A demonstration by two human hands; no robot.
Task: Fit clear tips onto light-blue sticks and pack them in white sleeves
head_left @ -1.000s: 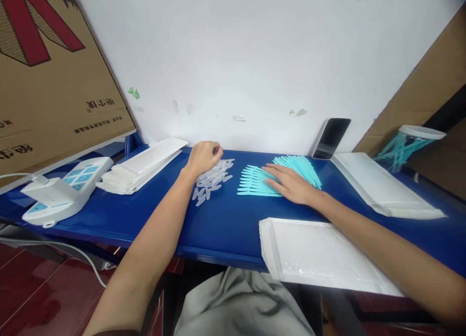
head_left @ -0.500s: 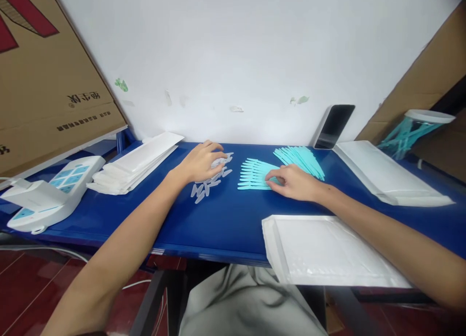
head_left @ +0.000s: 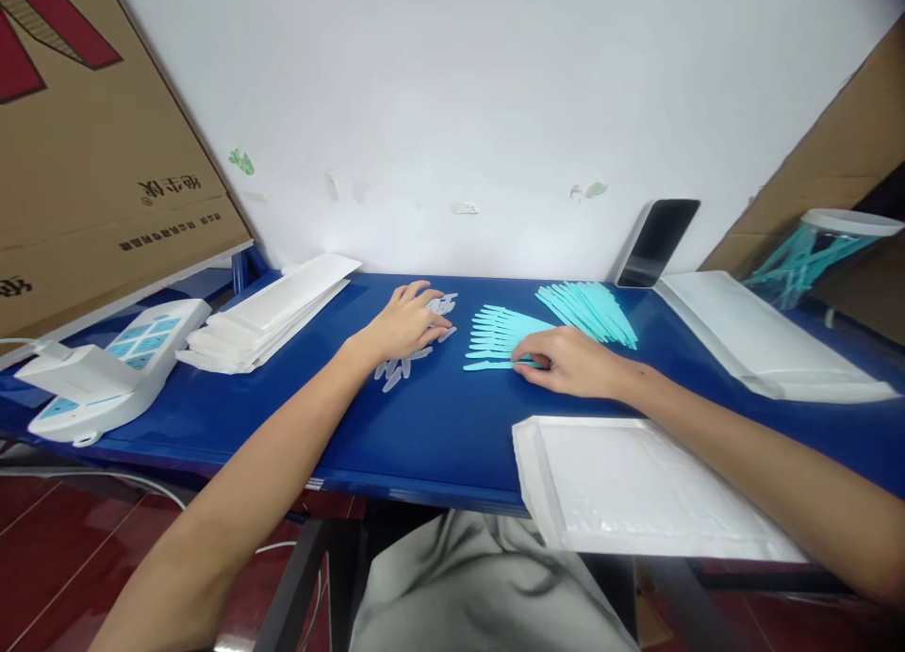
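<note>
My left hand (head_left: 406, 322) is over a loose pile of small translucent caps (head_left: 403, 365), its fingers spread and their tips touching the caps. Part of the pile is hidden beneath the hand. To the right, a row of slim teal sticks (head_left: 495, 327), shaped like eyebrow razors, lies fanned side by side. My right hand (head_left: 566, 362) pinches the nearest teal stick (head_left: 485, 366) between thumb and forefinger at its right end, slightly apart from the row. Behind that hand, a second bunch of teal sticks (head_left: 590, 308) overlaps in a heap.
White padded envelopes (head_left: 269, 313) are stacked at left beside a power strip (head_left: 134, 350). Another envelope (head_left: 636, 482) overhangs the blue table's (head_left: 417, 445) front edge; one more (head_left: 770, 336) lies right. A phone (head_left: 657, 242) leans against the wall, near a clear jar (head_left: 813, 256) holding teal sticks.
My right hand has drawn the nearest teal stick slightly toward me, away from the row. My left hand's fingers have shifted and spread over the caps. The view has moved slightly.
</note>
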